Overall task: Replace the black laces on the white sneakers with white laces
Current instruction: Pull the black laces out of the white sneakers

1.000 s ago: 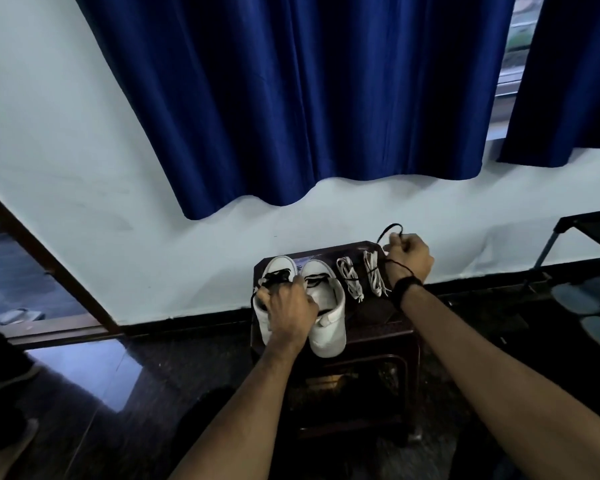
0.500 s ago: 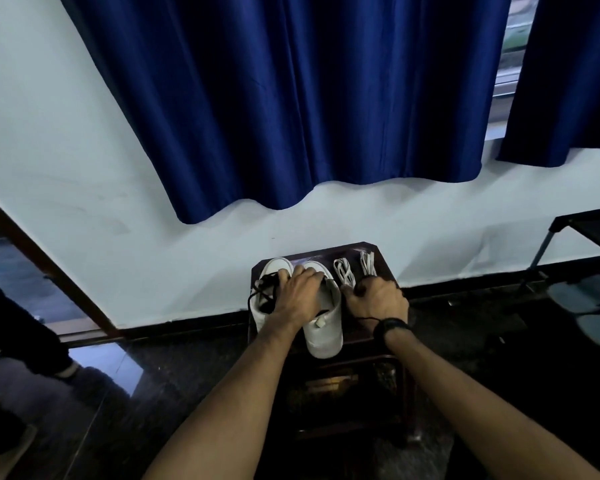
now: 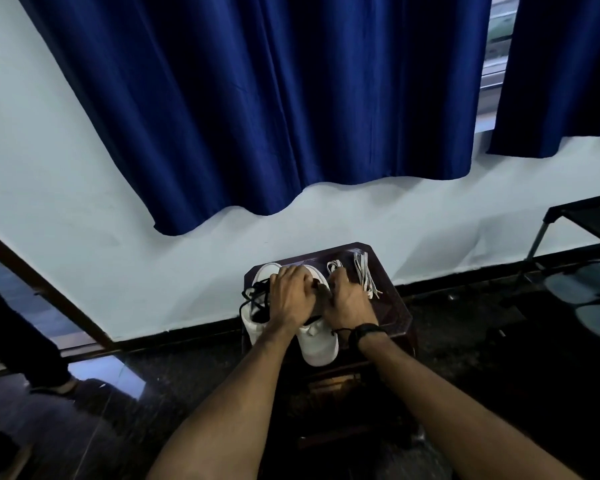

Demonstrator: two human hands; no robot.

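Both hands back on the right-hand sneaker, black lace half out

Head view: a second ago the right hand [image 3: 349,301] was up beside the white laces [image 3: 364,275] drawing a black loop clear; it has since dropped back and now sits beside the left hand [image 3: 291,299] over the throat of the right-hand sneaker [image 3: 317,344]. Both grips are curled, apparently pinching the black lace [image 3: 317,289] between them, though the fingertips are hidden. The other sneaker [image 3: 257,327] lies touching it on the dark table [image 3: 392,317], its loosened black lace [image 3: 253,296] spilling leftward. Judging by this, unlacing goes on eyelet by eyelet; the white laces wait untouched.
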